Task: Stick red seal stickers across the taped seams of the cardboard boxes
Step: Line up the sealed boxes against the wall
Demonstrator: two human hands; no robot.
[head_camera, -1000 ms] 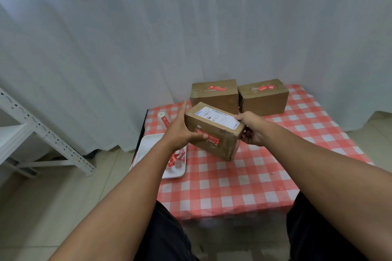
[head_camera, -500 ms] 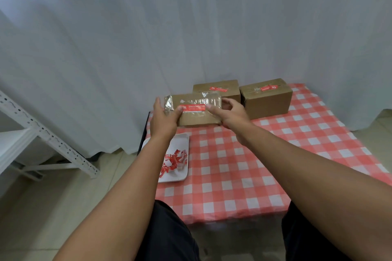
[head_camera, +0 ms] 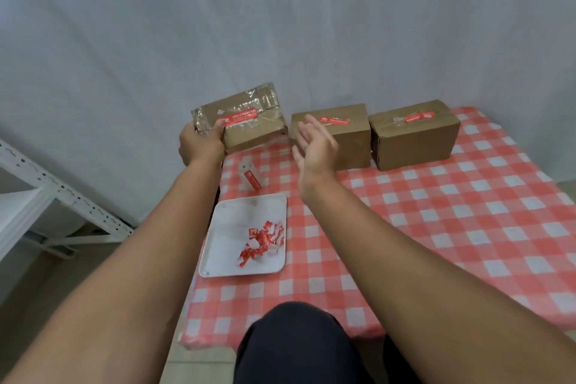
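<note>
Three cardboard boxes line the far edge of the checked table, each with a red seal sticker over its taped seam. My left hand (head_camera: 201, 145) grips the near left corner of the left box (head_camera: 249, 117), thumb on top beside its sticker (head_camera: 240, 119). That box sits at the table's back left corner. My right hand (head_camera: 314, 146) hovers open, fingers straight, just in front of the middle box (head_camera: 343, 131) and holds nothing. The right box (head_camera: 414, 137) stands apart from both hands.
A white tray (head_camera: 224, 237) with several red and white sticker scraps lies at the table's left edge. A sticker strip (head_camera: 251, 178) lies between tray and boxes. A white metal shelf frame (head_camera: 46, 190) stands on the floor to the left. A white curtain hangs behind.
The box held in both hands has gone to the back left of the table, beside the other two. My right hand has let go and drawn back; my left still grips the box.
</note>
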